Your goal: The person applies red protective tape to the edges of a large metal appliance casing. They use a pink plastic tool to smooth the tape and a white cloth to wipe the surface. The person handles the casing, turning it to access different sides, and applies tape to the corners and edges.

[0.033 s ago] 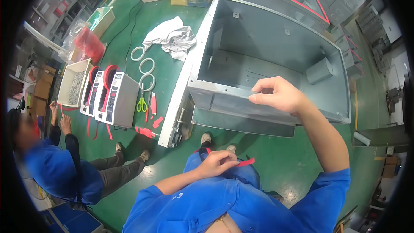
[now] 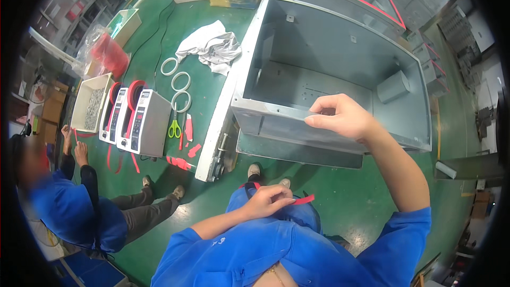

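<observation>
Nothing moved: right hand [image 2: 340, 117] still grips metal box [image 2: 297, 111] rim.

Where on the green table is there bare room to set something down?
Bare green surface lies between the grey cloth and the red bag. The open metal box also has a bare bottom. It is crowded by the tape rings, scissors and white dispenser machines.

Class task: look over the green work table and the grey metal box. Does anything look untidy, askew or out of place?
Short red tape strips lie scattered at angles on the green work table near the green-handled scissors, and a crumpled white cloth lies loose. The open grey metal box looks undamaged.
</observation>
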`<state>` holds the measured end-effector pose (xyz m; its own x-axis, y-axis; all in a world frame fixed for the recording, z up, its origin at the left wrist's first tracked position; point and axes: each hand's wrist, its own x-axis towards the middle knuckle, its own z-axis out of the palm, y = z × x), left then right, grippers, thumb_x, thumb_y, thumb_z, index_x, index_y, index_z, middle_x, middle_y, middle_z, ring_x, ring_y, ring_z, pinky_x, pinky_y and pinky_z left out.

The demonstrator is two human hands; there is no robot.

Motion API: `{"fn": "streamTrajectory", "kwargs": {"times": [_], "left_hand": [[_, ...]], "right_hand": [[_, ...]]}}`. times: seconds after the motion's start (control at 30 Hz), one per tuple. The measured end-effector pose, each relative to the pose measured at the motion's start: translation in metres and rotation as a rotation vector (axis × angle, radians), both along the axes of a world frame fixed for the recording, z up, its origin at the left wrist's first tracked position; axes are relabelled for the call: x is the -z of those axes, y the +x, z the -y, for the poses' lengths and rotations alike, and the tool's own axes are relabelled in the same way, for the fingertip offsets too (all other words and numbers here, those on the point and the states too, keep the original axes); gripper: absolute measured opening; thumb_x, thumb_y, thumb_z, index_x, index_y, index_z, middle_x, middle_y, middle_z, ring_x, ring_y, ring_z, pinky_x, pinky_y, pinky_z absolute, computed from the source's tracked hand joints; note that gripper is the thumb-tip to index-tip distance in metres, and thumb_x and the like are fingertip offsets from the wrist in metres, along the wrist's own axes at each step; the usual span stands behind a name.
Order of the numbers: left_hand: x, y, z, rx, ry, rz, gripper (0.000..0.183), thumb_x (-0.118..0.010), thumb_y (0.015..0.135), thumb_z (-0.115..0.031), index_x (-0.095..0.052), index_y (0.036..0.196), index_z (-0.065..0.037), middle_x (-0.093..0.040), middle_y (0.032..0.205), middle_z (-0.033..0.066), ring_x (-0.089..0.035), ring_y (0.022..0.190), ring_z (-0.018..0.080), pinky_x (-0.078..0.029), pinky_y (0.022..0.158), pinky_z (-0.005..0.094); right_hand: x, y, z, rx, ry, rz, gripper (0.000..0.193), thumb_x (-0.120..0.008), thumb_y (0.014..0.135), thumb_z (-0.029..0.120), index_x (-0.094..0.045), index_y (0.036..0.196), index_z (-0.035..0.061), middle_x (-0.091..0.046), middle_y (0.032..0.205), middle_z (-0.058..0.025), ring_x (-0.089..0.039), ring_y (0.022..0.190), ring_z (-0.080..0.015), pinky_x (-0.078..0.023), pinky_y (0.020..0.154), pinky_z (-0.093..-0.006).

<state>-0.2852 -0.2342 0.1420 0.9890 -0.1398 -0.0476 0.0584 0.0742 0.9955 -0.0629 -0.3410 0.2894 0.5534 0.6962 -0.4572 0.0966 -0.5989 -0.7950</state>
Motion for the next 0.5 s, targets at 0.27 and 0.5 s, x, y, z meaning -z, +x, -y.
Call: {"fn": "streamTrajectory", "kwargs": {"times": [0.27,0.5], "left_hand": [[-0.031,0.024,-0.026,-0.061,0.003,0.133,0.005,-0.059,0.082,-0.004,-0.058,0.085,0.0,-0.058,0.081,0.0051,-0.055,0.068,0.0084,-0.044,0.058,0.0216],[-0.049,0.038,-0.027,0.109,0.042,0.151,0.017,-0.062,0.079,-0.004,-0.059,0.096,-0.001,-0.061,0.083,0.0072,-0.058,0.068,0.0111,-0.046,0.059,0.0237]], "right_hand": [[0.011,-0.083,0.036,-0.372,0.296,0.627,0.029,-0.066,0.073,0.025,-0.059,0.096,0.0081,-0.058,0.092,-0.0095,-0.055,0.088,-0.0259,-0.045,0.075,-0.0354],[0.017,-0.099,0.066,-0.067,0.255,0.408,0.006,-0.056,0.079,0.006,-0.059,0.083,0.0021,-0.057,0.078,-0.009,-0.056,0.071,-0.0246,-0.045,0.063,-0.0315]]}}
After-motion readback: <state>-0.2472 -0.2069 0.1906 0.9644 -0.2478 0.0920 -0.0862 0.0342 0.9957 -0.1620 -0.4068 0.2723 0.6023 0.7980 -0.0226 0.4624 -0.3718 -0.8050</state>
